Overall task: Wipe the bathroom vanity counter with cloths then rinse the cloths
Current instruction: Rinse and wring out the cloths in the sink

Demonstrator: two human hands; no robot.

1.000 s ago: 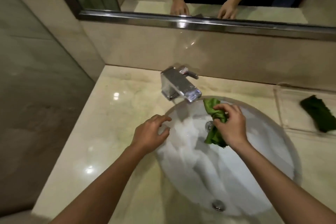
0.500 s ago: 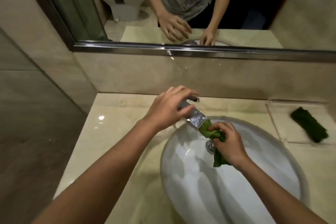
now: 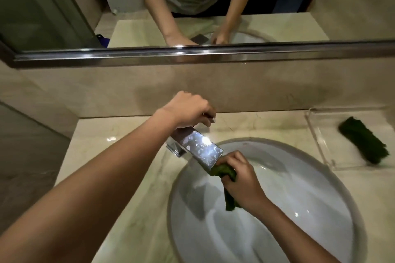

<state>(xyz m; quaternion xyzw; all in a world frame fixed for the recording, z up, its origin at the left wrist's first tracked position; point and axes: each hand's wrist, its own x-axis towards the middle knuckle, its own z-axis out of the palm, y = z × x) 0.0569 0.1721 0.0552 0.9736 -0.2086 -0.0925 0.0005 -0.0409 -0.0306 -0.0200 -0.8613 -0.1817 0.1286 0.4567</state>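
Our left hand (image 3: 188, 110) grips the tap handle (image 3: 211, 119), our right hand (image 3: 242, 181) squeezes the green cloth (image 3: 223, 171); a hard turn could splash water onto the counter (image 3: 128, 156).

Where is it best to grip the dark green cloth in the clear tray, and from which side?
Probably pinch the dark green cloth at its middle, from above: it lies flat and elongated, and the low walls of the clear tray hinder a side approach.

faucet handle (image 3: 211, 119) (mostly) beneath left hand (image 3: 188, 109)
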